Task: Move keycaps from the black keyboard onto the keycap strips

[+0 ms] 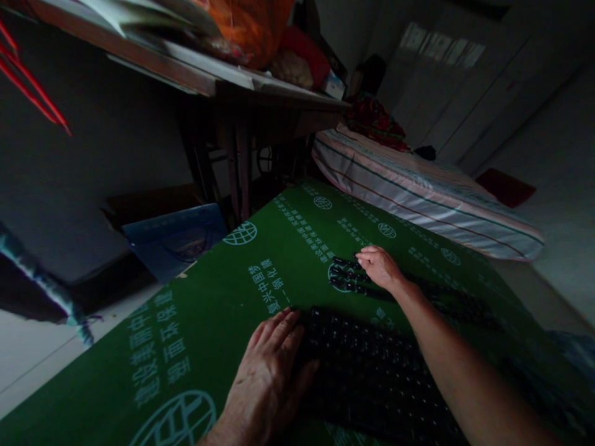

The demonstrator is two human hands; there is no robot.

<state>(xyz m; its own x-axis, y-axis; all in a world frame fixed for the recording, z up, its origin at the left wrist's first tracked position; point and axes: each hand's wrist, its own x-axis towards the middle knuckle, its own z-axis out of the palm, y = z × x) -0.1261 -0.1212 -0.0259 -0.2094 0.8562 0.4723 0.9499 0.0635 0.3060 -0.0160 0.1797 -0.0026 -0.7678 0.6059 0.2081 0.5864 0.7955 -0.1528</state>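
On the green board lies a black keyboard (367, 353). My left hand (269, 365) rests at the keyboard's left end, fingers stretched along its upper left corner and thumb apart over its edge. Farther off, my right hand (379, 266) is closed in a pinch on a small black piece that looks like a keycap (357, 254). Below those fingertips, rows of black keycaps (351, 279) are laid out on the board, running right behind my right forearm. That forearm covers part of the rows and the right part of the keyboard.
The green board (223, 297) carries pale printed characters and globe marks. Behind it stand a cluttered table (186, 74) with an orange bag (253, 28) and a bed with a striped mattress (395, 192). A blue box (181, 235) sits beyond its left edge.
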